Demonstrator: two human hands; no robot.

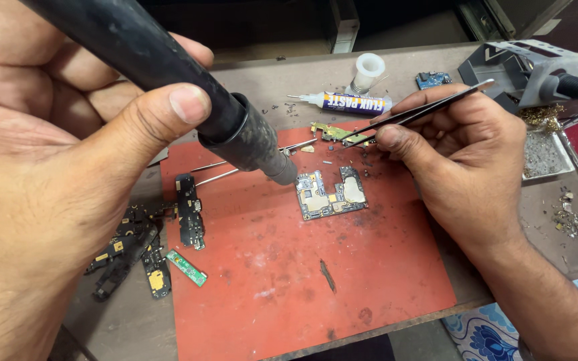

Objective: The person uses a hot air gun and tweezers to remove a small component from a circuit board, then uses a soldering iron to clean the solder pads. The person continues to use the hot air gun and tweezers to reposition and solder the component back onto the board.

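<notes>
My left hand (55, 167) grips a thick black hot-air wand (188, 87) whose metal nozzle (277, 168) points down at a small phone circuit board (331, 193) lying on a red mat (302, 267). My right hand (463, 147) pinches dark metal tweezers (416, 113); their tips reach a small gold-coloured part (336, 133) at the mat's far edge. The nozzle tip hovers just left of the board's upper left corner.
A flux syringe (346, 102) and a white spool (368, 70) lie beyond the mat. Black flex boards (188, 210) and a green strip (186, 267) sit at the left. A soldering iron stand (523, 67) with brass wool and a tray (543, 157) stand right.
</notes>
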